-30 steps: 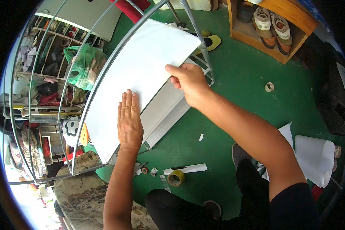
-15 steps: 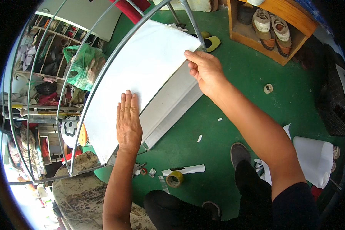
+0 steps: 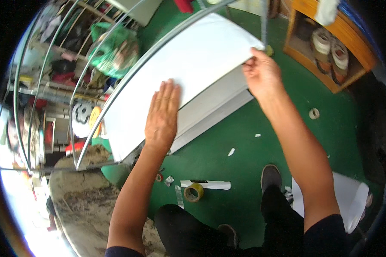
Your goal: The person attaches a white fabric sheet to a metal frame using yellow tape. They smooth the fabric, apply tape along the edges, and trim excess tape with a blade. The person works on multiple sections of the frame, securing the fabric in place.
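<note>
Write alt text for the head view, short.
Seen from above, a person presses the left hand flat on a large white sheet laid over a metal rack, while the right hand grips the sheet's far corner. Below, a roll of tape lies on the green floor.

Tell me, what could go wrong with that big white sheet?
The white sheet is only pinned by the flat left hand while the right hand pinches its far corner, so it might slip or crease. The tape roll and scraps lie by the person's shoe, an easy trip.
</note>
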Tool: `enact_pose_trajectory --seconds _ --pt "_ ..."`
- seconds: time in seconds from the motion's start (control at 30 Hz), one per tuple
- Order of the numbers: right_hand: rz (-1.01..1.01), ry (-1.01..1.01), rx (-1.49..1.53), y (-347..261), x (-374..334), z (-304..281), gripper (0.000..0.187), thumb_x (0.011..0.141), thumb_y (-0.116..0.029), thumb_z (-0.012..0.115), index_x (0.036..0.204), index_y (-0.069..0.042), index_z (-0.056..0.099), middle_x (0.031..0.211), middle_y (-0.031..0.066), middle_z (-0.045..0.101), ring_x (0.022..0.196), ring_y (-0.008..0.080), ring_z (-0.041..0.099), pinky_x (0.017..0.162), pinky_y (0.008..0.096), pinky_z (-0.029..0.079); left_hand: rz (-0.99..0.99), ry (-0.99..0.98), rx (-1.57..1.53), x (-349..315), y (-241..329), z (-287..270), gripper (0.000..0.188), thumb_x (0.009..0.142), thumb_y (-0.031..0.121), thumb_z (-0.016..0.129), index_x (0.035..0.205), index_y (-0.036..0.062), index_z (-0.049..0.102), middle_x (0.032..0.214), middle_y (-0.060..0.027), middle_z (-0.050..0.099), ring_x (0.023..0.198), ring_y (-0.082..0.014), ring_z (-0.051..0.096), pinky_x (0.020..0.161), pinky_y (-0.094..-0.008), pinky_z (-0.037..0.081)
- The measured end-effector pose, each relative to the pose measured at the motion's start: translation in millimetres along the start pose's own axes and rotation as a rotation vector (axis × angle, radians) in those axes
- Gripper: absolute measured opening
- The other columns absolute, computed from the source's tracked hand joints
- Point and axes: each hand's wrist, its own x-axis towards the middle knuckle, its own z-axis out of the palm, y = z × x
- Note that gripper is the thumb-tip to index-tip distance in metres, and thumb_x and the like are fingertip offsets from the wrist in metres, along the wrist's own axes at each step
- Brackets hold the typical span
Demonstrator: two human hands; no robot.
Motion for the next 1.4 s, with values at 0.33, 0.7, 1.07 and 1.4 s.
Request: enact_pose_trajectory --seconds 0.33,0.7,1.07,1.4 --pt "0.004 -0.064 -0.208 15 -18 -2 0.013 0.093 -0.016 0.071 0.100 -0.010 0.063 0.088 -0.0008 0.062 0.074 0.0096 0.053 0.064 0.0250 0.041 0.017 0.083 0.005 -9 -10 -15 0.059 0.092 0.003 0.056 0.149 0.0081 0.040 0.158 -0.0174 0.036 0.148 -0.0310 0.031 0.122 -0.0443 0.026" --pt "0.047 -0.125 -0.432 57 -65 16 0.011 0.093 -0.016 0.073 0.092 -0.009 0.064 0.083 -0.0017 0.056 0.075 0.0091 0.051 0.062 0.0240 0.041 -1.330 0.506 -2.018 -78 39 -21 0.035 0.106 0.032 0.050 0.113 0.0003 0.064 0.093 -0.0090 0.072 0.073 -0.0118 0.066 0.062 -0.0242 0.052" --pt "0.022 -0.159 -0.473 56 -66 15 0.011 0.093 -0.016 0.072 0.095 -0.008 0.064 0.085 -0.0015 0.058 0.076 0.0088 0.053 0.061 0.0225 0.041 -1.428 0.717 -2.097 -102 -3 -14 0.023 0.107 0.026 0.048 0.098 0.0064 0.056 0.098 -0.0160 0.070 0.076 -0.0127 0.066 0.059 -0.0213 0.055" --pt "0.008 -0.173 -0.504 56 -61 10 0.011 0.093 -0.016 0.072 0.097 -0.008 0.066 0.086 -0.0011 0.059 0.076 0.0091 0.053 0.062 0.0222 0.041 -1.418 0.994 -2.208 -142 -35 -8 0.018 0.106 0.024 0.050 0.098 0.0079 0.054 0.086 -0.0095 0.061 0.071 -0.0139 0.057 0.054 -0.0212 0.048"
